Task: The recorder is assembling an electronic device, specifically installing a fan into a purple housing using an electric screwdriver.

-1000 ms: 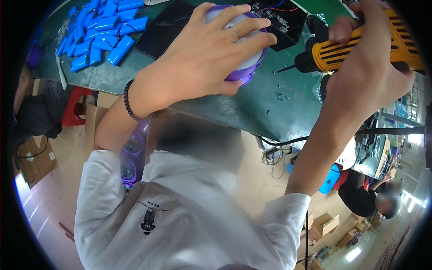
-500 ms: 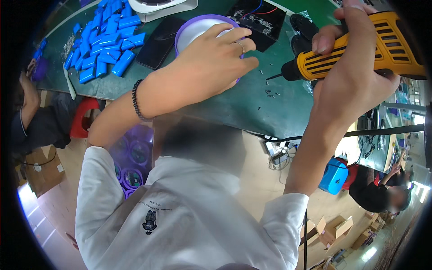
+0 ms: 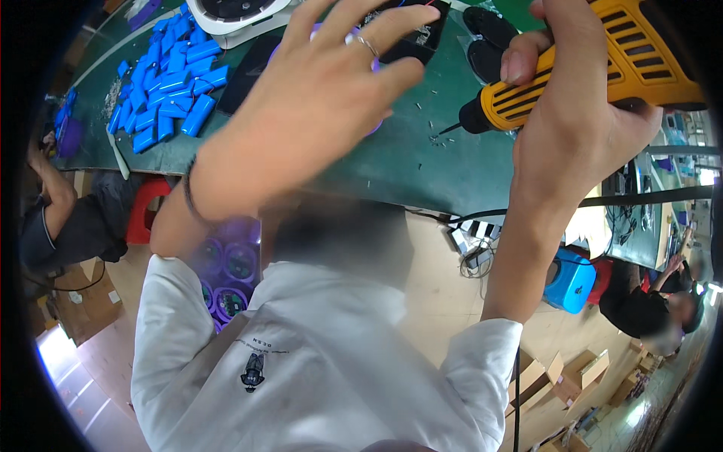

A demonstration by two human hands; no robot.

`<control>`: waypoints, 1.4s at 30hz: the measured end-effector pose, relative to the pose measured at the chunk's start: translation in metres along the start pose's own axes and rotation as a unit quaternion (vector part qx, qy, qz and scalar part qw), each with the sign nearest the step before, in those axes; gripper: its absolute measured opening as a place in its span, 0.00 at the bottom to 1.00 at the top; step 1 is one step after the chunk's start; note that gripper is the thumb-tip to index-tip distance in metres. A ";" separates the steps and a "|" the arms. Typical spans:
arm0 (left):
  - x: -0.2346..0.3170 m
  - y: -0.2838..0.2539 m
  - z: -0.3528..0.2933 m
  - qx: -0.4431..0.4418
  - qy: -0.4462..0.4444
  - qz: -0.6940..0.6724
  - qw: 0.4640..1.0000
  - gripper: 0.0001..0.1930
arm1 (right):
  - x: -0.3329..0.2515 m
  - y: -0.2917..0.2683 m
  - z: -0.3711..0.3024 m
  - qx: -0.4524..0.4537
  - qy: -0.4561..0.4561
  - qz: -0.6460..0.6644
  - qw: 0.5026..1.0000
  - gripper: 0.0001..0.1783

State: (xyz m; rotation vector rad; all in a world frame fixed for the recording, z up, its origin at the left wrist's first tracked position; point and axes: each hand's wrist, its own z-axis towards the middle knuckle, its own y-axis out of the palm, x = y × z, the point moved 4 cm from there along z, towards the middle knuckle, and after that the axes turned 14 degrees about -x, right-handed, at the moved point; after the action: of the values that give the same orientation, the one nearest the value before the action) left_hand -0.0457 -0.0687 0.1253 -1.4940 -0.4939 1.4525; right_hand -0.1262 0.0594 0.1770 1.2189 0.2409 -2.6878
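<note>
My right hand (image 3: 568,98) is wrapped round a yellow and black electric drill (image 3: 625,64), held on its side. Its thin bit points left, the tip by a small cluster of loose screws (image 3: 437,140) on the green table. My left hand (image 3: 331,83) is spread, palm down, over a round purple-rimmed piece (image 3: 376,66). Most of that piece is hidden beneath the hand, so I cannot tell whether they touch. A black open box (image 3: 422,47) with screws in it stands beyond my left fingers.
Blue wrapped battery packs (image 3: 169,83) are heaped at the left. A white round-fronted device (image 3: 239,16) stands at the far edge, black round parts (image 3: 486,53) near the drill. A black cable (image 3: 520,211) crosses by my right forearm. Other people sit at both sides.
My left hand has moved up and across the purple-rimmed piece, covering more of it, its fingers spread. The drill has shifted slightly left, its tip now by the screws. The whole view has shifted a little.
</note>
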 end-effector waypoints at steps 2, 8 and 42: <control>-0.011 0.024 0.008 0.011 0.002 -0.252 0.968 0.13 | -0.001 0.003 -0.001 -0.012 0.006 0.006 1.000 0.08; 0.001 0.049 0.008 -0.026 0.024 -0.197 0.980 0.06 | 0.000 0.002 -0.005 -0.016 0.029 0.021 0.999 0.08; -0.021 0.061 -0.017 -0.117 -0.115 -0.269 0.949 0.37 | -0.001 0.005 -0.007 -0.013 0.040 0.024 0.999 0.09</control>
State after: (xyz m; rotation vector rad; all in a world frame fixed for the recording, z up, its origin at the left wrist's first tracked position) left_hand -0.0546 -0.1198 0.0832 -1.2338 -1.1549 1.1579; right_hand -0.1196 0.0562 0.1731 1.3098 0.2532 -2.5896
